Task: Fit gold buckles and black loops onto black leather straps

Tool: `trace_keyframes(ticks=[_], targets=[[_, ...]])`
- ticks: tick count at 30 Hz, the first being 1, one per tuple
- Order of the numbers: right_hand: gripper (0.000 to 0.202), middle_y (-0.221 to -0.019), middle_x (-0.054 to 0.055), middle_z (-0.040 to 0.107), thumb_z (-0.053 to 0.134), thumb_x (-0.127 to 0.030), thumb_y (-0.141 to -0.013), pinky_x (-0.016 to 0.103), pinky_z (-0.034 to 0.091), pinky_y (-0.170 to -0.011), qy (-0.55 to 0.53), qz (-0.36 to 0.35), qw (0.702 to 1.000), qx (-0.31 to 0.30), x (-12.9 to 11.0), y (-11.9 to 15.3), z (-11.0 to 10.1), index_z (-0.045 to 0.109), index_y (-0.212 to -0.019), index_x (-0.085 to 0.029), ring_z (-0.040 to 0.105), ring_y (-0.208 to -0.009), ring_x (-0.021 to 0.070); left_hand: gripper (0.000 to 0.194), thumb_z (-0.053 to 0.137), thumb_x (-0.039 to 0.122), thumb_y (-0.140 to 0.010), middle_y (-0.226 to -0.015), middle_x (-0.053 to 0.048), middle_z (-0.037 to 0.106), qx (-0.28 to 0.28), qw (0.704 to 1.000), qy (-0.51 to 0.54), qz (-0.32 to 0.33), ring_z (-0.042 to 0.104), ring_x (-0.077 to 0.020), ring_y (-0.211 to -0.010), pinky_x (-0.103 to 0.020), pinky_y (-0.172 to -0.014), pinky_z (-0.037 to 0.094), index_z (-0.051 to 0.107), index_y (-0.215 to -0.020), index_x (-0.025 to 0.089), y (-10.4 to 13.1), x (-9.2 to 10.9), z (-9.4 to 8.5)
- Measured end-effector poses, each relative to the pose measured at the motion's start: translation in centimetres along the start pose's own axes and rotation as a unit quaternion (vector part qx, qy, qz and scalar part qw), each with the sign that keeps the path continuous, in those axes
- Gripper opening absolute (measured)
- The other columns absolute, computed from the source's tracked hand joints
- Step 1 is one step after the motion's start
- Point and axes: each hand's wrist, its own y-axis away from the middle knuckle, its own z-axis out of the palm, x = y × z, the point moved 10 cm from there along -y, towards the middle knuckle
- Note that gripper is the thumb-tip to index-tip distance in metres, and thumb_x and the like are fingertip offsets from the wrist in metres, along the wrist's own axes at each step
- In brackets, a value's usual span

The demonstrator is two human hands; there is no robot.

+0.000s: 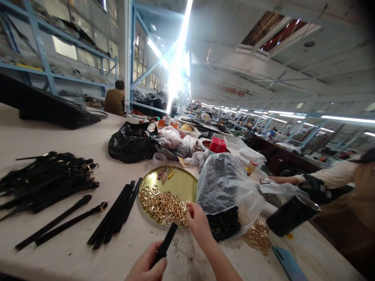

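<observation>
My left hand grips a black strap near the table's front edge, its tip pointing at a round gold tray. My right hand reaches to the tray's near rim, fingertips on a pile of small gold buckles; whether it holds one I cannot tell. Loose black straps lie left of the tray. A big heap of finished black straps lies further left.
A clear plastic bag with dark parts sits right of the tray, more gold buckles beside it. A black bag, a red box and clutter lie behind. A co-worker's hand rests at the right; another person sits far back.
</observation>
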Motion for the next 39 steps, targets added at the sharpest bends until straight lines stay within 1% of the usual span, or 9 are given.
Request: trace_keyframes(ticks=[4, 7, 9, 16, 24, 27, 32, 36, 39], targets=[[0.024, -0.083, 0.004, 0.059, 0.042, -0.027, -0.080, 0.028, 0.049, -0.063, -0.192, 0.064, 0.979, -0.022, -0.8, 4.4, 0.9, 0.049, -0.100, -0.016, 0.056, -0.063, 0.0144, 0.033, 0.053, 0.044, -0.071, -0.041, 0.013, 0.036, 0.034, 0.998, 0.046, 0.012, 0.028, -0.0038, -0.030, -0.016, -0.033, 0.018, 0.044, -0.088, 0.017, -1.2, 1.7, 0.2], [0.026, -0.076, 0.000, 0.058, 0.063, -0.035, -0.069, 0.024, 0.046, -0.060, -0.434, 0.131, 0.891, -0.008, -0.5, 7.9, 3.0, 0.053, -0.086, -0.018, 0.053, -0.060, 0.0110, 0.032, 0.055, 0.046, -0.069, -0.047, 0.010, 0.043, 0.049, 0.994, 0.097, 0.012, 0.029, -0.0024, -0.033, -0.015, -0.034, 0.020, 0.044, -0.079, 0.017, -1.5, 2.2, 0.8], [0.030, -0.068, -0.002, 0.057, 0.071, -0.037, -0.062, 0.022, 0.044, -0.056, -0.485, 0.138, 0.863, 0.009, -0.3, 9.3, 3.9, 0.055, -0.080, -0.018, 0.050, -0.057, 0.0098, 0.033, 0.057, 0.045, -0.068, -0.051, 0.008, 0.047, 0.040, 0.992, 0.123, 0.001, 0.028, -0.0018, -0.035, -0.015, -0.034, 0.021, 0.046, -0.078, 0.016, -1.5, 1.8, 1.5], [0.034, -0.064, -0.001, 0.056, 0.067, -0.045, -0.063, 0.024, 0.039, -0.052, -0.417, 0.139, 0.898, -0.027, 0.7, 10.2, 5.0, 0.059, -0.079, -0.016, 0.046, -0.053, 0.0106, 0.032, 0.053, 0.048, -0.067, -0.043, 0.009, 0.041, 0.040, 0.999, 0.002, -0.027, 0.030, -0.0057, -0.035, -0.018, -0.034, 0.023, 0.046, -0.074, 0.017, -1.4, 0.0, 0.7], [0.012, -0.057, -0.006, 0.044, 0.057, -0.026, -0.064, 0.022, 0.027, -0.045, -0.355, 0.125, 0.925, -0.049, 1.6, 10.4, 5.7, 0.052, -0.071, -0.018, 0.035, -0.048, 0.0099, 0.011, 0.046, 0.026, -0.072, -0.072, -0.002, 0.060, 0.068, 0.943, -0.305, 0.115, 0.055, -0.0182, -0.069, -0.027, -0.063, 0.039, 0.053, -0.069, 0.019, 0.0, 3.9, 0.5], [0.016, -0.056, -0.007, 0.040, 0.056, -0.033, -0.067, 0.022, 0.025, -0.044, -0.345, 0.127, 0.925, -0.091, 0.7, 10.8, 5.5, 0.050, -0.071, -0.019, 0.031, -0.046, 0.0093, 0.012, 0.046, 0.028, -0.072, -0.070, -0.002, 0.060, 0.062, 0.951, -0.286, 0.102, 0.056, -0.0183, -0.068, -0.027, -0.063, 0.040, 0.054, -0.071, 0.018, -0.2, 3.7, -0.1], [0.015, -0.056, -0.006, 0.041, 0.058, -0.031, -0.066, 0.023, 0.026, -0.050, -0.335, 0.097, 0.901, -0.259, -1.7, 12.3, 5.4, 0.053, -0.067, -0.017, 0.033, -0.051, 0.0096, 0.015, 0.050, 0.029, -0.068, -0.066, 0.001, 0.059, 0.038, 0.980, -0.183, 0.069, 0.054, -0.0153, -0.065, -0.025, -0.063, 0.042, 0.056, -0.075, 0.017, -0.9, 3.2, -1.1], [0.013, -0.061, -0.005, 0.048, 0.059, -0.020, -0.064, 0.022, 0.028, -0.050, -0.353, 0.113, 0.921, -0.120, 0.1, 11.7, 3.6, 0.053, -0.075, -0.019, 0.041, -0.053, 0.0104, 0.021, 0.049, 0.035, -0.069, -0.053, 0.008, 0.044, 0.008, 0.990, -0.143, -0.001, 0.038, -0.0089, -0.044, -0.021, -0.044, 0.033, 0.053, -0.078, 0.016, -0.8, 1.7, -0.7], [0.035, -0.078, 0.000, 0.060, 0.064, -0.019, -0.061, 0.024, 0.036, -0.056, -0.379, 0.120, 0.914, -0.078, 0.8, 12.0, 4.4, 0.054, -0.095, -0.020, 0.052, -0.064, 0.0143, 0.017, 0.051, 0.031, -0.068, -0.057, 0.006, 0.048, 0.004, 0.986, -0.163, 0.024, 0.044, -0.0109, -0.053, -0.021, -0.051, 0.036, 0.054, -0.073, 0.015, -0.6, 1.9, -0.4]])
